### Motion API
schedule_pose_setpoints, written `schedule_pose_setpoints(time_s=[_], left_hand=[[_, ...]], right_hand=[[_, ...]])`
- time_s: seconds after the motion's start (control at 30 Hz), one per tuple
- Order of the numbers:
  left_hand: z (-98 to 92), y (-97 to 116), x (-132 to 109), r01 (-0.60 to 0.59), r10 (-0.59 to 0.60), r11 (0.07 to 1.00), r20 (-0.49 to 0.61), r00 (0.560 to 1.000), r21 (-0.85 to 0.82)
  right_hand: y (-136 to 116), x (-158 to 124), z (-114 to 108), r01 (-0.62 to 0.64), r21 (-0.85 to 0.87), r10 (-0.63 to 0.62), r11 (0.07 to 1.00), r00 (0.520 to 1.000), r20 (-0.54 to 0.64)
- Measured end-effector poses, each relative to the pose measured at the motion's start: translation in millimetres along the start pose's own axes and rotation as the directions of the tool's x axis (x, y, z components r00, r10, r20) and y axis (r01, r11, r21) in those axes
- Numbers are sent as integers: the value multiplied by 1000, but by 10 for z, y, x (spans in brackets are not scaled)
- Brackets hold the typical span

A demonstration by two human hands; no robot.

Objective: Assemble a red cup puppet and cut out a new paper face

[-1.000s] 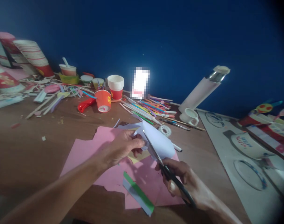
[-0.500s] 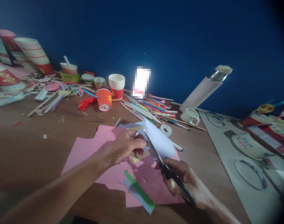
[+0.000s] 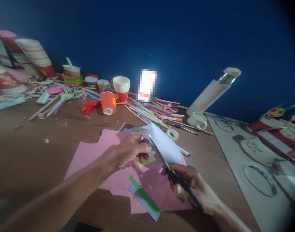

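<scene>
Between thumb and fingers, my left hand [image 3: 131,149] pinches the left part of a pale lilac sheet of paper [image 3: 168,145], which curls up toward the right. Black-handled scissors [image 3: 173,175] are gripped in my right hand [image 3: 191,183], their blades pointing up and left against the sheet near my left fingertips. The blades look nearly closed; where they meet the paper is hard to make out. Beneath both hands lie pink paper sheets [image 3: 86,159] with uneven cut edges. A green strip [image 3: 147,199] with a pale strip alongside rests on the pink paper near me.
A tape roll [image 3: 172,134], pens and many coloured sticks [image 3: 159,111] lie beyond the paper. Paper cups [image 3: 121,88] and an orange cup [image 3: 108,103] stand behind. At right are a white mug [image 3: 198,120] and a tall flask [image 3: 212,93]. Paper scraps [image 3: 55,96] cover the left side.
Almost nothing differs. Both hands, the lilac paper and the scissors keep nearly the same place, with only a very slight shift of the right hand and scissors.
</scene>
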State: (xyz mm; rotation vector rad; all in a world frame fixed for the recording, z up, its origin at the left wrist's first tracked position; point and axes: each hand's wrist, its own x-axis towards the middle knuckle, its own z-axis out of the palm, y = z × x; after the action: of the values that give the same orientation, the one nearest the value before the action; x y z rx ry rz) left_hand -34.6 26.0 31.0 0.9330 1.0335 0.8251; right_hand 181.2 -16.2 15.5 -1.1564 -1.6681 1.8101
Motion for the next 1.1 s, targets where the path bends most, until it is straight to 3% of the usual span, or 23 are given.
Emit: schedule_pose_setpoints(time_s=[0.4, 0.63, 0.83, 1.1], left_hand=[[4, -4, 10, 7, -7, 1000, 1, 1000, 4], [20, -99, 2, -16, 25, 997, 128, 991, -70], [20, -142, 11, -18, 23, 996, 52, 998, -83], [31, -84, -8, -126, 126, 992, -19, 992, -4]], right_hand=[[25, 5, 17, 19, 19, -19, 1000, 999, -26], [45, 21, 60, 70, 76, -64, 995, 994, -86], [49, 38, 93, 76, 93, -66, 993, 992, -103], [85, 36, 100, 89, 100, -79, 991, 992, -99]])
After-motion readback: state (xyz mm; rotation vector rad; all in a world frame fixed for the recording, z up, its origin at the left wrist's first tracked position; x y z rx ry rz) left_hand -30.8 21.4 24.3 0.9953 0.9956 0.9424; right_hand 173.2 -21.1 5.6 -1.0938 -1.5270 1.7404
